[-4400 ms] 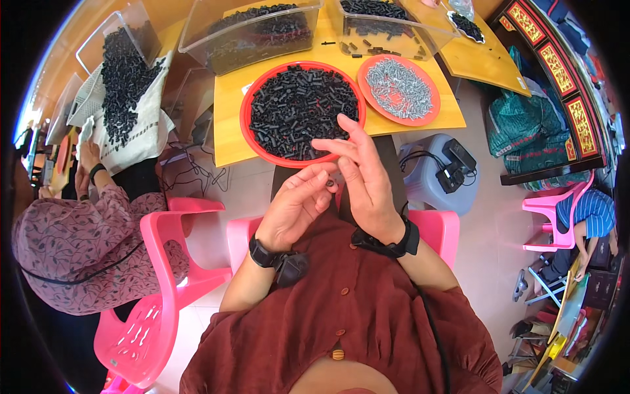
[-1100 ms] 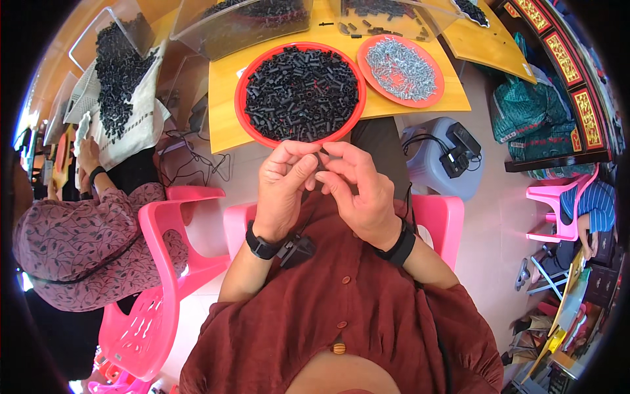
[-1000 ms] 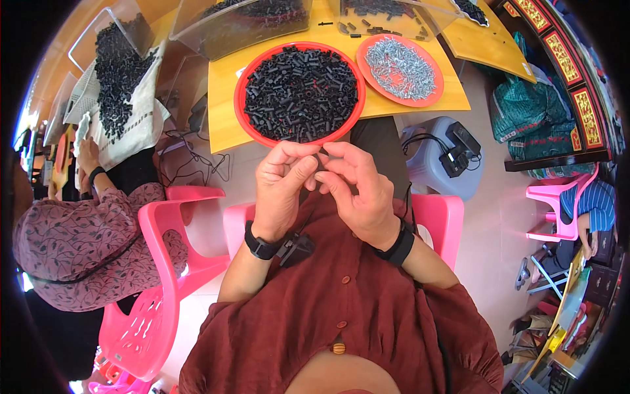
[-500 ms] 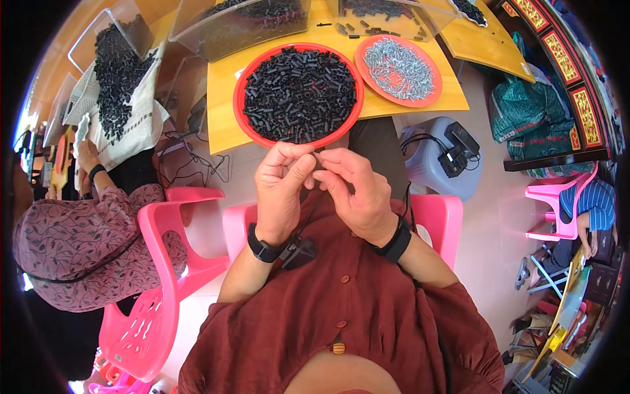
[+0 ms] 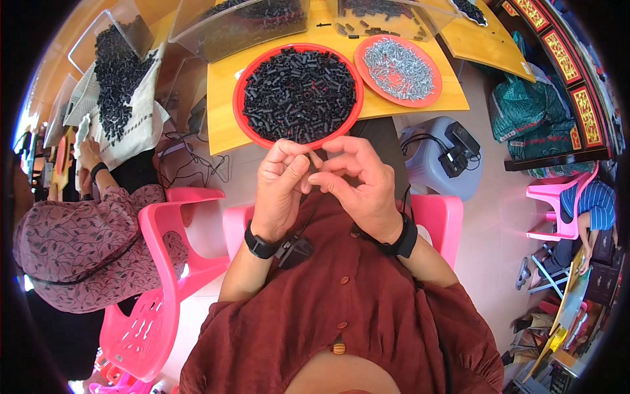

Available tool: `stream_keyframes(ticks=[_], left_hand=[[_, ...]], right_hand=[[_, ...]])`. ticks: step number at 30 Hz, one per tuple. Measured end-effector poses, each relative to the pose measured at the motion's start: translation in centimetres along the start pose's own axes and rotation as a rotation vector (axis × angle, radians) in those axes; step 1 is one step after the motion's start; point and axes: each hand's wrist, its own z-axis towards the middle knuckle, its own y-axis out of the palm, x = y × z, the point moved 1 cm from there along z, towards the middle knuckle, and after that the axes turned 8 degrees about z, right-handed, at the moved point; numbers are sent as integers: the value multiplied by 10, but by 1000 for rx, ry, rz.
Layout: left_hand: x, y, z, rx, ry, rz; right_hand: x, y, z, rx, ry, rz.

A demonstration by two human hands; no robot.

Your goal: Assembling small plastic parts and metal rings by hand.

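My left hand [image 5: 282, 184] is closed, its thumb pressed against the bent fingers. Close against it at the fingertips is my right hand [image 5: 364, 186], thumb and fingers curled toward a pinch. Whatever sits between the fingertips is too small and hidden to make out. Both hands are just below the near rim of a round red basin [image 5: 359, 108], heaped with small black tubular plastic pieces [image 5: 298, 95]. Right of the basin lies an orange-red plate [image 5: 430, 94] of small silvery metal screw-like parts [image 5: 397, 65].
The basin and plate rest on a yellow wooden table [image 5: 223, 125]. Clear bins [image 5: 243, 39] of black pieces stand behind. A co-worker [image 5: 85, 243] sits at left beside a pink chair [image 5: 164, 282]. On the right, a blue-grey stool [image 5: 436, 161] carries black adapters [image 5: 459, 148].
My right hand has shifted slightly right and up, its fingers parting a little more from the left fingertips. My left hand has moved only slightly.
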Motion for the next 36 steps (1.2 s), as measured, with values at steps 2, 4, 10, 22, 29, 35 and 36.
stream_keyframes(ticks=[2,4,10,22,29,35,36], left_hand=[[2,-1,0,-58,-22,-24],[1,-2,0,-66,-35,-45],[-2,-1,1,-87,-93,-103],[-5,0,-2,-71,-139,-268],[-5,-1,-2,-24,-130,-231],[-3,2,-2,6,-104,-159],[-2,2,-2,6,-105,-159]], right_hand=[[-1,-3,3,-25,-60,-46],[-1,-7,6,-49,-120,-94],[-12,-17,19,-259,-422,-449],[-6,-11,9,-174,-235,-403],[-10,-3,6,-155,-113,-306],[-4,4,3,-123,46,-34],[-3,4,2,-109,83,27]])
